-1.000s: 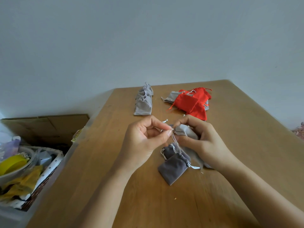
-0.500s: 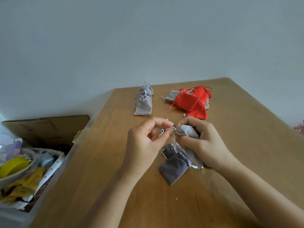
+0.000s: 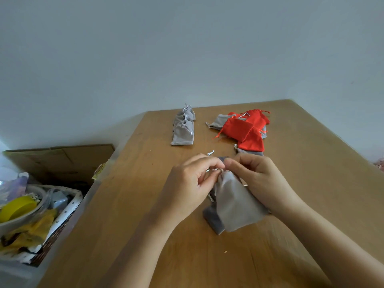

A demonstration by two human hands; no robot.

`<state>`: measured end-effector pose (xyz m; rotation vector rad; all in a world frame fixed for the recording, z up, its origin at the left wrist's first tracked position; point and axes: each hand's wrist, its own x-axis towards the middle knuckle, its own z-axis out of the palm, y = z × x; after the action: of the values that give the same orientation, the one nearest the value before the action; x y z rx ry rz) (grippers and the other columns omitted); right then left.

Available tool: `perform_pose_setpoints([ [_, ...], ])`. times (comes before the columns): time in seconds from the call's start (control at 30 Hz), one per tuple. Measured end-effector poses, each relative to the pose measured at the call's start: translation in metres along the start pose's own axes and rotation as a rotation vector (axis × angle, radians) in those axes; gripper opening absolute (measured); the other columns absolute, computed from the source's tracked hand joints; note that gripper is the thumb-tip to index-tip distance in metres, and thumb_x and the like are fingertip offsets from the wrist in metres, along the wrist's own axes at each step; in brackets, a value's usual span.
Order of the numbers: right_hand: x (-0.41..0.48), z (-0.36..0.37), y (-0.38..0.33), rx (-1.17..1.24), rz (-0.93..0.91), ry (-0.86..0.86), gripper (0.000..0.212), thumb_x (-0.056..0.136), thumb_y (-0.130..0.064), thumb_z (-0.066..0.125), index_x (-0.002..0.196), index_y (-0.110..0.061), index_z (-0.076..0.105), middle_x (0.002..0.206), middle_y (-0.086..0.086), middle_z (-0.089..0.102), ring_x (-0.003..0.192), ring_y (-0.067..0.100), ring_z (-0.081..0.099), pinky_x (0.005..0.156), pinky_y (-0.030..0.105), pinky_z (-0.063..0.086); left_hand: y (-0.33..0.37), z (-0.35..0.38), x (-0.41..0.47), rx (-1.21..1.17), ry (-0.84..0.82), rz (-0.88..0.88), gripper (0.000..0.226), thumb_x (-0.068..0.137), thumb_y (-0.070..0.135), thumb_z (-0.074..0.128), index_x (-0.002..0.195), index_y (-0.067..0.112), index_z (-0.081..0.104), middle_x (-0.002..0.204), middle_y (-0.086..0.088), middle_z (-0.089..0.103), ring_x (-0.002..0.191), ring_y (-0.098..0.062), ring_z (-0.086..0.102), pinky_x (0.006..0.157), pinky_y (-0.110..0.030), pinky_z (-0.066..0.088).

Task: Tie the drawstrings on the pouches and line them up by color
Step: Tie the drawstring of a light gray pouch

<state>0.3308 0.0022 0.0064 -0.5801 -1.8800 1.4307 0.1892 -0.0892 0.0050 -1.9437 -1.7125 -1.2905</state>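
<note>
Above the table [image 3: 145, 204], the grey pouch [image 3: 234, 204] now hangs unfurled; the left hand [image 3: 187, 183] pinches its drawstring [image 3: 216, 169], the right hand [image 3: 261, 179] its neck.

Left hand [image 3: 187, 185], right hand [image 3: 262, 179]: curled, pinching.

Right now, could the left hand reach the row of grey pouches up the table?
Probably yes: the table between the left hand and that row looks free, though the hand pinches a drawstring.
</note>
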Motion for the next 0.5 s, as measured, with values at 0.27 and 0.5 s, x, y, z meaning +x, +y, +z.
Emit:
perform_pose_setpoints([
  [0.27, 0.003, -0.014, 0.002, 0.159, 0.033, -0.116, 0.018, 0.081, -0.01, 0.066, 0.095, -0.004, 0.075, 0.095, 0.011, 0.075, 0.092, 0.02, 0.07, 0.085, 0.03, 0.055, -0.003, 0.002, -0.001, -0.028, 0.141, 0.05, 0.009, 0.084, 0.011, 0.067, 0.087, 0.008, 0.075, 0.084, 0.011, 0.066, 0.064, 0.015, 0.043, 0.065, -0.005, 0.035],
  [0.5, 0.002, -0.018, -0.005, 0.117, -0.077, -0.148, 0.012, 0.075, -0.013, 0.069, 0.084, -0.007, 0.074, 0.083, 0.006, 0.075, 0.08, 0.013, 0.07, 0.077, 0.02, 0.054, -0.002, 0.0, -0.001, -0.078, 0.158, 0.088, 0.006, 0.083, 0.009, 0.071, 0.084, 0.004, 0.074, 0.082, 0.0, 0.072, 0.072, 0.012, 0.052, 0.068, -0.009, 0.042],
])
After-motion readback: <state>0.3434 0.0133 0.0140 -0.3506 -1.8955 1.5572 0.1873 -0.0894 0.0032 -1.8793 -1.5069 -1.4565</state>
